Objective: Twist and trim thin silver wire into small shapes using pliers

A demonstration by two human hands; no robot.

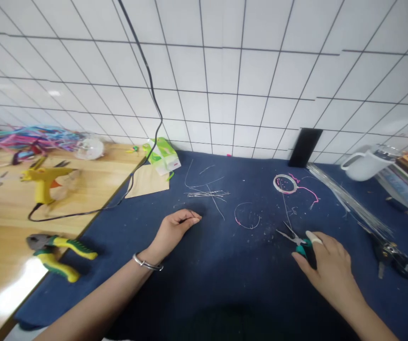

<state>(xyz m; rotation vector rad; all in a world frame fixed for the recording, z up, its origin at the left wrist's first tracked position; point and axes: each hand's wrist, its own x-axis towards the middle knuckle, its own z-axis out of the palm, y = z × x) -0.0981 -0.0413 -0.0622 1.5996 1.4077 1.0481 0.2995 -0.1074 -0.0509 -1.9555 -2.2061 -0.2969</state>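
Observation:
My right hand (332,263) is wrapped around the green handles of needle-nose pliers (295,238), whose jaws are spread apart. My left hand (175,232), with a bangle on its wrist, is closed in a pinch over the dark blue cloth; whatever lies between thumb and finger is too small to name. Between the hands lies a thin wire loop (247,226) strung with a few pink beads. Above my left hand is a small heap of straight wires (207,193). A round white dish (285,184) with pink beads sits beyond the pliers, a pink strand beside it.
Yellow-green pliers (60,253) lie at the left, near a yellow glue gun (46,182) with a black cord. A green packet (163,156) rests by the tiled wall. At right are a bundle of long wires (353,203), keys (383,260) and a white mug (363,165).

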